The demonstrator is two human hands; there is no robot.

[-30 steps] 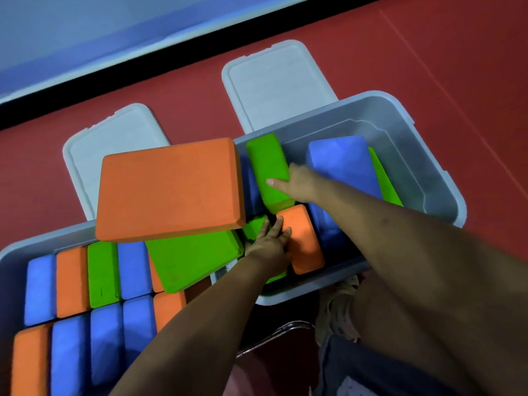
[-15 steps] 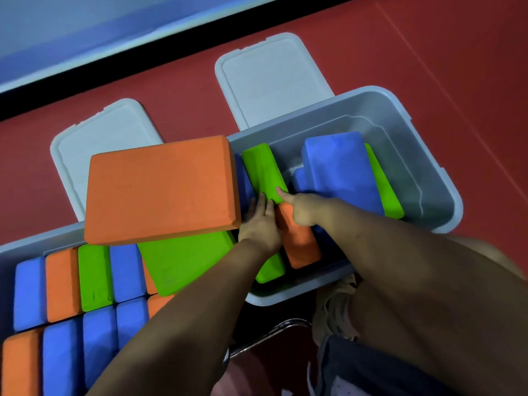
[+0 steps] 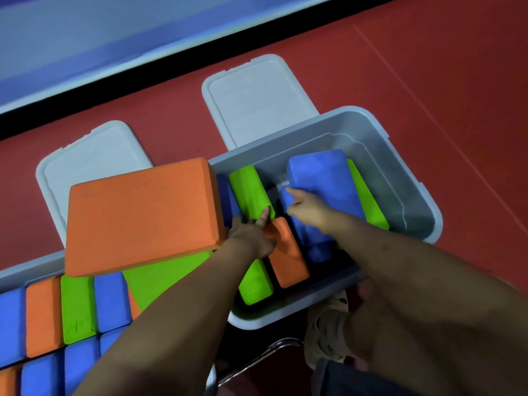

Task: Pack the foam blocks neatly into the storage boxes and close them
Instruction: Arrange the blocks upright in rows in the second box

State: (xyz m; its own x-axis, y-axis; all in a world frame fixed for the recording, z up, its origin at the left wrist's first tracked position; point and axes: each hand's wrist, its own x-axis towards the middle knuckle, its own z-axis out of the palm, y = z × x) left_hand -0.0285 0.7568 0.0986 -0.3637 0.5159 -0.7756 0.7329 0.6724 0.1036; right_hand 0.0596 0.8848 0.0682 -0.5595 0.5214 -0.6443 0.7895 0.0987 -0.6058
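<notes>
The right storage box (image 3: 411,178), grey and open, sits on the red floor (image 3: 428,67) and holds foam blocks on edge: a long green block (image 3: 251,192) at its 9 o'clock side, a small orange block (image 3: 288,252) at 6 o'clock, a large blue block (image 3: 323,178) lying tilted near the middle, and a green block (image 3: 368,201) leaning behind it at 3 o'clock. The left hand (image 3: 251,238) lies with straight fingers on the seam between the long green block and the orange one. The right hand (image 3: 308,207) reaches to the near edge of the large blue block, forefinger out; the picture is blurred there and I cannot tell whether the other fingers grip anything.

At 9 o'clock of that box, a big orange block (image 3: 143,215) lies flat over a big green block (image 3: 160,278), hiding the far end of the left storage box (image 3: 28,270), whose rows of blue, orange and green blocks run off the frame at 8 o'clock. Two lids (image 3: 257,101) lie on the floor at 11 and 12 o'clock.

Half a second ago the right hand pointed at the orange block beside the left hand; it has since moved to the blue one. The left hand stays where it was.
</notes>
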